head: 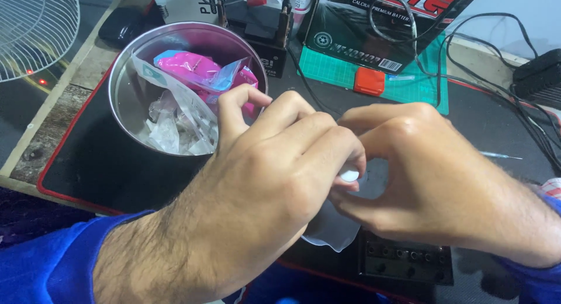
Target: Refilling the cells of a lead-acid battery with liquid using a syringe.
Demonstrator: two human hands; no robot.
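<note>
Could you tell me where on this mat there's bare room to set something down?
The black mat is bare left of and below the metal bowl. The right side is crowded with cables; the middle is taken by the left hand and right hand.

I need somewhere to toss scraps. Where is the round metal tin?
In the head view the round metal tin sits upper left on the black mat, just beyond the left hand, holding plastic bags.
</note>
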